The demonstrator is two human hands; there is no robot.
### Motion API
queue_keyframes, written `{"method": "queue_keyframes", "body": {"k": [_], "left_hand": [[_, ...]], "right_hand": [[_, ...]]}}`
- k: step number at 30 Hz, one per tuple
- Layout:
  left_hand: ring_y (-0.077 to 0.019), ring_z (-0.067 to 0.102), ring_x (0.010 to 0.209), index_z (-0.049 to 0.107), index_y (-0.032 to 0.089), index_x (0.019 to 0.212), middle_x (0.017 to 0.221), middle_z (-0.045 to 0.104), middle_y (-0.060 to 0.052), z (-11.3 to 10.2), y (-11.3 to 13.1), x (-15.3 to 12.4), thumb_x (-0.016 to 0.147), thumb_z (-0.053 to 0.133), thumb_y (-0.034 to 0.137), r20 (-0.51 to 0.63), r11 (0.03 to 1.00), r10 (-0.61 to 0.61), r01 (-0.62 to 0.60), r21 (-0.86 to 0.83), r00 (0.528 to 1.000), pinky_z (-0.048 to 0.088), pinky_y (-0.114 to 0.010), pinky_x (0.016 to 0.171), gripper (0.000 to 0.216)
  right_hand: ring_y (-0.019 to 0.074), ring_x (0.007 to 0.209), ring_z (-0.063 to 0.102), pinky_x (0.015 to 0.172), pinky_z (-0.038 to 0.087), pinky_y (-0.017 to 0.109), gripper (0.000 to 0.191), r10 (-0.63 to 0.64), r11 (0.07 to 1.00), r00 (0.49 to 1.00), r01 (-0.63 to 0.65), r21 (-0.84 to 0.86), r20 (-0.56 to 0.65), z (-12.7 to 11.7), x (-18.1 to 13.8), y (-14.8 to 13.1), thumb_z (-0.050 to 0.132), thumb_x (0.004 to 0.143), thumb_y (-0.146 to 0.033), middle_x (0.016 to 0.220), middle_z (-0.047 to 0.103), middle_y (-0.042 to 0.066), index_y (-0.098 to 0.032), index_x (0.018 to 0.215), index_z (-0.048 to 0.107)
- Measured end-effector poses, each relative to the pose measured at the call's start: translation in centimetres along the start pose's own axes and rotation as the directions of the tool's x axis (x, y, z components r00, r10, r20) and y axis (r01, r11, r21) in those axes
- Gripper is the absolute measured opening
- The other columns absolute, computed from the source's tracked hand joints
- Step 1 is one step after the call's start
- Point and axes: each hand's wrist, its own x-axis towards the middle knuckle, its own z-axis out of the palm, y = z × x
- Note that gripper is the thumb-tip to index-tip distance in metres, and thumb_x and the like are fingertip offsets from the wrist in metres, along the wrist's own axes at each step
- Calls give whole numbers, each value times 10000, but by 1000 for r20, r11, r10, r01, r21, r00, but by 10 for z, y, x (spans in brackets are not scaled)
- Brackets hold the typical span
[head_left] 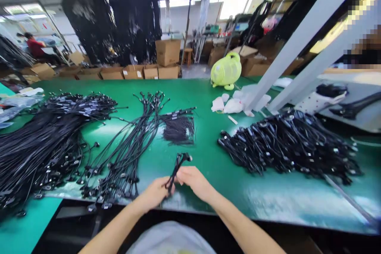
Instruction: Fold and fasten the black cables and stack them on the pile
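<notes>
A folded black cable [176, 174] with a connector at its upper end stands between my hands, just above the green table. My left hand [159, 191] is closed around its lower part. The fingers of my right hand [193, 180] pinch at the cable's side; exactly what they grip is hidden. Behind my hands lies a small stack of short black ties [178, 129]. Left of it, loose black cables [131, 147] spread out, their connectors toward the near edge. A heap of folded, bundled cables [291, 143] is on the right.
A large pile of long cables [38, 139] covers the table's left side. Toward the back sit a yellow-green plush-like object [226, 70] and white crumpled bags [233, 105], beside slanted white posts [306, 39]. Cardboard boxes [168, 53] line the floor beyond. A person in red [35, 47] sits far left.
</notes>
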Motion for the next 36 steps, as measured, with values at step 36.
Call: {"method": "queue_keyframes", "body": {"k": [36], "left_hand": [[-254, 636, 1092, 686, 148, 1115, 1172, 677, -147, -23, 11, -3, 695, 798, 444, 211, 825, -252, 324, -462, 944, 515, -348, 916, 525]], "right_hand": [[162, 610, 373, 595, 168, 324, 222, -481, -111, 783, 392, -913, 395, -11, -14, 15, 439, 933, -134, 652, 509, 19, -170, 739, 541]]}}
